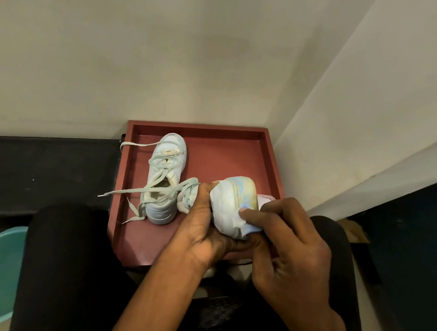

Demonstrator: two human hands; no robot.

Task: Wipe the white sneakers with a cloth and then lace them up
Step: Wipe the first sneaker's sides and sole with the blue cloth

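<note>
Dim, warm indoor lighting, source out of view. The pale wall (194, 47) is evenly lit; the far inner wall of the red tray (196, 132) lies in soft shadow, and the lower right corner falls near black. Wide-angle distortion bows straight edges toward the borders. Detail is soft and slightly smeared; the white of the held sneaker (225, 199) carries a bluish cast.

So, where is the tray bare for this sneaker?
Free: far right of the red tray, between the resting sneaker and the right wall. Crowded: left side, with its laces; near right, left hand, right hand and held sneaker.
</note>
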